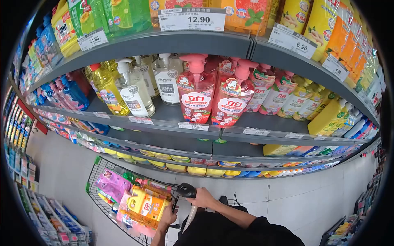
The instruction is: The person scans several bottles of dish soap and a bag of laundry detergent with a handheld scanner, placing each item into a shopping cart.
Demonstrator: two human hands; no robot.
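Note:
My left hand (167, 215) is closed at the near end of a shopping cart (98, 196), with its fingers round the dark handle. My right hand (202, 197) grips a black rounded piece (186, 190) beside the cart's near right corner. In the cart lie a yellow jug (143, 203) with an orange label, purple packs (113, 183) and bottles of orange liquid (141, 219). Ahead, red pump bottles (196, 96) stand upright on a shelf, beside clear pump bottles (135, 96). Neither hand touches the shelf.
A long curved shelf (164, 43) with price tags and several levels of bottles spans the view. Pale floor tiles (246, 192) lie below it. More stocked shelves (49, 217) stand at the lower left, and others (342, 229) at the lower right.

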